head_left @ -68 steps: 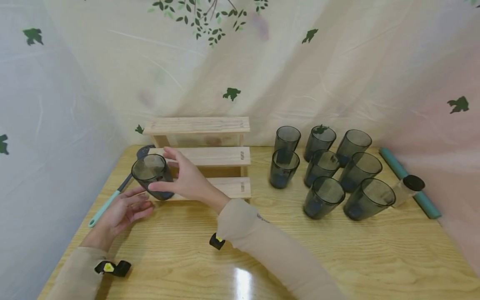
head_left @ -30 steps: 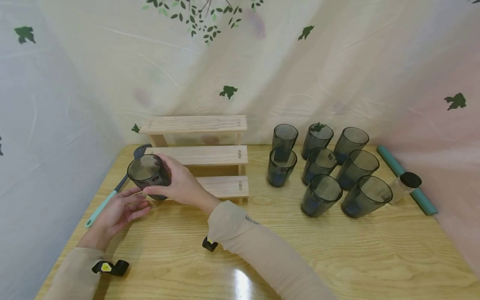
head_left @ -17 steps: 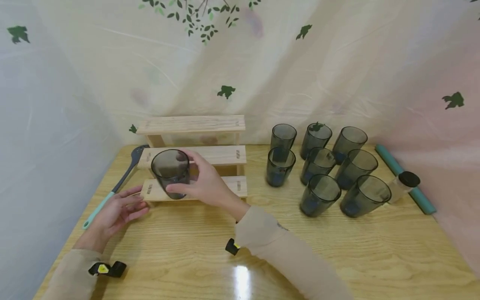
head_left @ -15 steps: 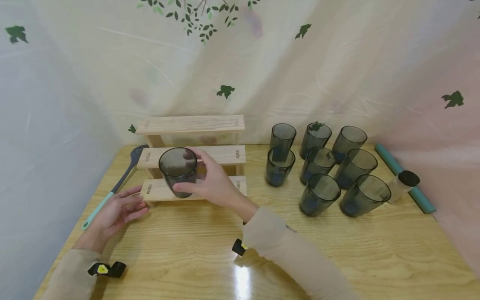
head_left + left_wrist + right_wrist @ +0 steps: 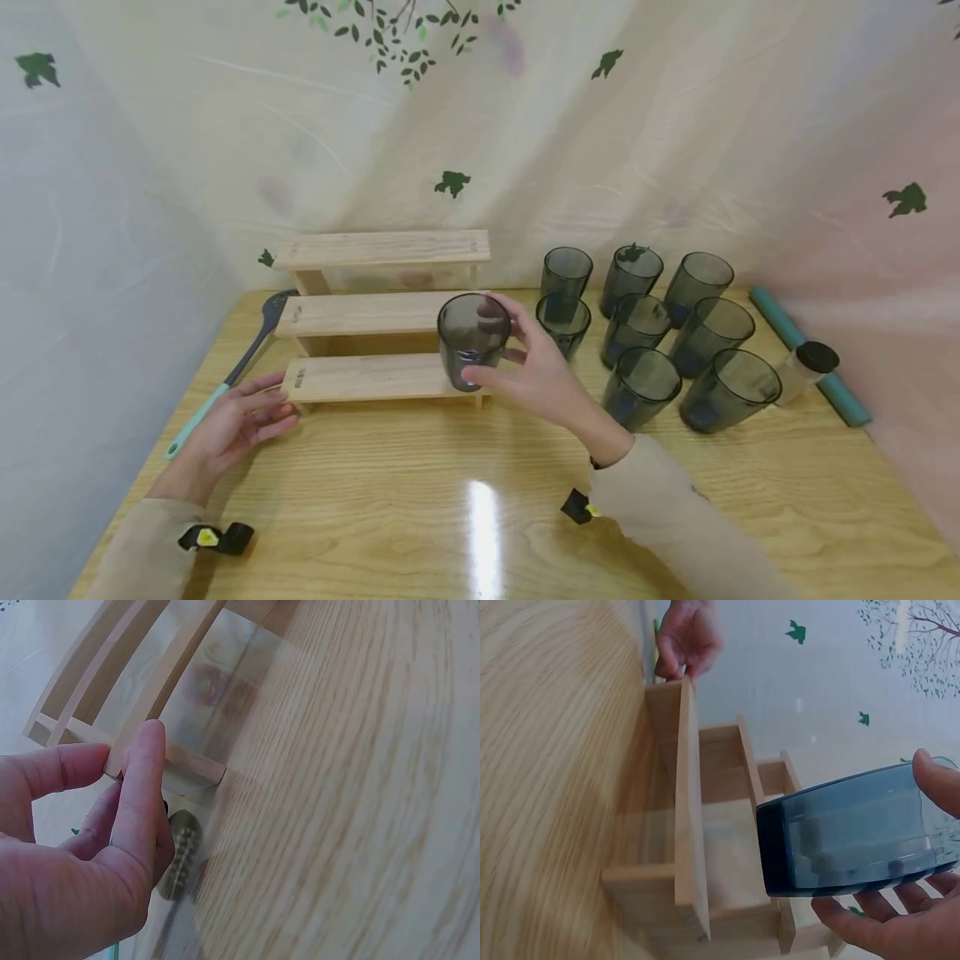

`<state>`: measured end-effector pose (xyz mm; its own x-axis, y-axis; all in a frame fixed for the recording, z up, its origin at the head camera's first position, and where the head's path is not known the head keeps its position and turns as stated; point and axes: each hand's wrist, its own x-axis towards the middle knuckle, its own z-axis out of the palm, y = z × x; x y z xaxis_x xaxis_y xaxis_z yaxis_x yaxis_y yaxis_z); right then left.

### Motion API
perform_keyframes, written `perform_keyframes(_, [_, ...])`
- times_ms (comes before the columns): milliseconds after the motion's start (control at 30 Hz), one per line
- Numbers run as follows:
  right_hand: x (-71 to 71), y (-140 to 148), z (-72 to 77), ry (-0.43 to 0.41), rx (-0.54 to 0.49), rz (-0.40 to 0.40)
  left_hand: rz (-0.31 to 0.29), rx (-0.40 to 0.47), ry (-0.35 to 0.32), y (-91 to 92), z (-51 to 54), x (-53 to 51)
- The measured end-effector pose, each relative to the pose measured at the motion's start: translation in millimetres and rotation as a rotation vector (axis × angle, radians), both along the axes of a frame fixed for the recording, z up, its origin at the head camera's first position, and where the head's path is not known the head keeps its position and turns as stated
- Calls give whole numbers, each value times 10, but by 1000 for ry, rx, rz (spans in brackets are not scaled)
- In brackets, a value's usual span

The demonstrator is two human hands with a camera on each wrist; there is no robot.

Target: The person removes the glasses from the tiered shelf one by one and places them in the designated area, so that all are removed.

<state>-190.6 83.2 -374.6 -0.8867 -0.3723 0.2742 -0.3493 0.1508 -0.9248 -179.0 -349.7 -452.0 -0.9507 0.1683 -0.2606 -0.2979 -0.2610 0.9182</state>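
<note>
My right hand point(image 5: 543, 379) grips a smoky grey drinking glass point(image 5: 472, 337) by its side. The glass is upright in the head view, in front of the right end of the three-step wooden shelf point(image 5: 360, 317). In the right wrist view, the thick base of the glass point(image 5: 855, 832) is apart from the shelf boards point(image 5: 686, 817). My left hand point(image 5: 240, 425) is at the front left corner of the lowest step. In the left wrist view, thumb and finger of that hand point(image 5: 90, 877) pinch the end of the board point(image 5: 161, 686).
Several matching glasses point(image 5: 637, 387) stand in rows on the wooden table point(image 5: 390, 500), right of the shelf. Behind them lie a clear jar with a black lid point(image 5: 817, 358) and a green roll point(image 5: 847, 400). A skimmer with a mint handle point(image 5: 198, 417) lies left of the shelf.
My right hand has carried the glass rightward, from the shelf's left end to its right end. My left hand stays at the left corner, and the shelf has not visibly moved.
</note>
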Motion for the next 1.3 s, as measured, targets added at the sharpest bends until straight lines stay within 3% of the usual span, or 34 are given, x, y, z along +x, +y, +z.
perform_keyframes(333, [111, 442, -206, -20, 75, -65, -7, 24, -1, -16, -9, -13])
perform_keyframes(633, [157, 623, -341, -58, 87, -99, -11, 18, 11, -7, -18, -5])
perform_keyframes(1300, [244, 824, -629, -91, 155, -53, 13, -21, -18, 16, 18, -5])
